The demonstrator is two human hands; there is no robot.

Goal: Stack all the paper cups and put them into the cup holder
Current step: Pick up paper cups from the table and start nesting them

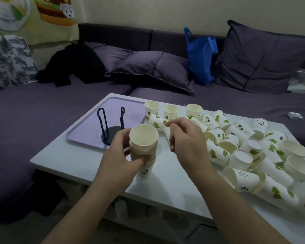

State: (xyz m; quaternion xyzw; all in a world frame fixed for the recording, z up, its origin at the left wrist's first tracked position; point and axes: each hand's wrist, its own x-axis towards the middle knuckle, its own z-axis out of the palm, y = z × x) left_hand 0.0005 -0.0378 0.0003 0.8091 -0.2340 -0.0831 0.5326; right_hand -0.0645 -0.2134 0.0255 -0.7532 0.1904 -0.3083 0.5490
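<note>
Nearest the cam, left hand (123, 152) is wrapped around a stack of nested paper cups (143, 148), fingers curled round the sides, held upright above the front part of the white table (74, 161), open mouth facing up. Right hand (185, 138) hovers just beside the stack on its right, fingers loosely curled w/ thumb and forefinger near each other; looks like it's holding nothing, though the fingertips are a bit blurry. To the right there's a big pile of loose cups (250, 154), white w/ green leaf prints, mostly tipped on their sides or upside down, some overlapping, spread over the right half of the tabletop. Behind the hands sits the black wire cup holder (111, 127), round base w/ two upright loops, standing on a lilac tray (116, 108) w/ no cups in it. Three cups (171, 111) stand upright in a row near the far table edge, just right of the tray. Further back: purple sofa (42, 106), a few purple cushions (153, 67), a blue bag (201, 59) leaning between them, black clothing (72, 66) bunched on the left.
</note>
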